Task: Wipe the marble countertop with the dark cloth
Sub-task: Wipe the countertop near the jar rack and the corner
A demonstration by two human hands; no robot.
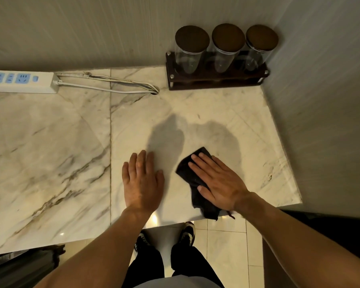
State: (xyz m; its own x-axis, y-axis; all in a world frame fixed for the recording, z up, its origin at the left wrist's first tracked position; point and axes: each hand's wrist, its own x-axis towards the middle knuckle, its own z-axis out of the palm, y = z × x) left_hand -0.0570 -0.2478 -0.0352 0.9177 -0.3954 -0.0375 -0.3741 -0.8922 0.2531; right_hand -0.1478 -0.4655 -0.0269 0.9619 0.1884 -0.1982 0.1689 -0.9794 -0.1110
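**Right palm flat on dark cloth, left palm flat on marble**

My right hand lies flat, fingers extended, pressing the dark cloth onto the marble countertop. No clenched grip, just palm down on the fabric. Cloth sits near the front edge, right of centre; its lower corner hangs slightly over the edge, I think, though the hand hides part of it. My left hand is spread open on bare marble just beside the cloth, not touching it, holding nothing. At the back right corner a dark wooden rack holds three glass jars with brown lids. A white power strip rests at the back left, its cable running along the wall. My shoes show on the tiled floor below.
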